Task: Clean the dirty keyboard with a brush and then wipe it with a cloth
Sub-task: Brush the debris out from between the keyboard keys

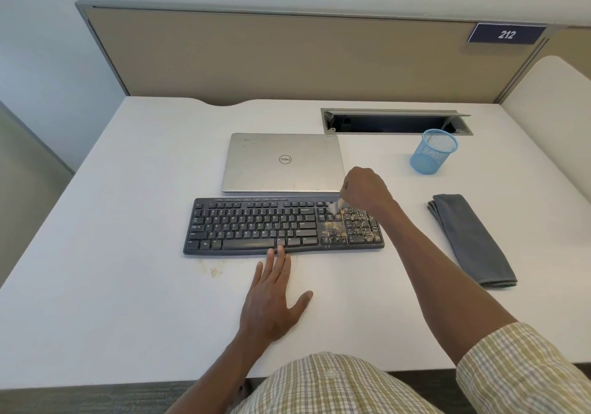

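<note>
A black keyboard (pixel 256 226) lies across the middle of the white desk (pixel 128 301). Tan crumbs cover its right end, around the arrow keys and number pad (pixel 348 228). My right hand (pixel 364 188) is curled round a small brush (pixel 336 206), whose pale bristles touch the top of the number pad area; most of the brush is hidden in the fist. My left hand (pixel 275 295) lies flat on the desk, its straight fingertips touching the keyboard's front edge below the space bar. A folded grey cloth (pixel 470 238) lies to the right.
A closed silver laptop (pixel 283 162) sits just behind the keyboard. A blue mesh pen cup (pixel 433 151) stands at the back right, in front of an open cable tray (pixel 395 121). A few crumbs (pixel 216 272) lie on the desk in front of the keyboard's left part.
</note>
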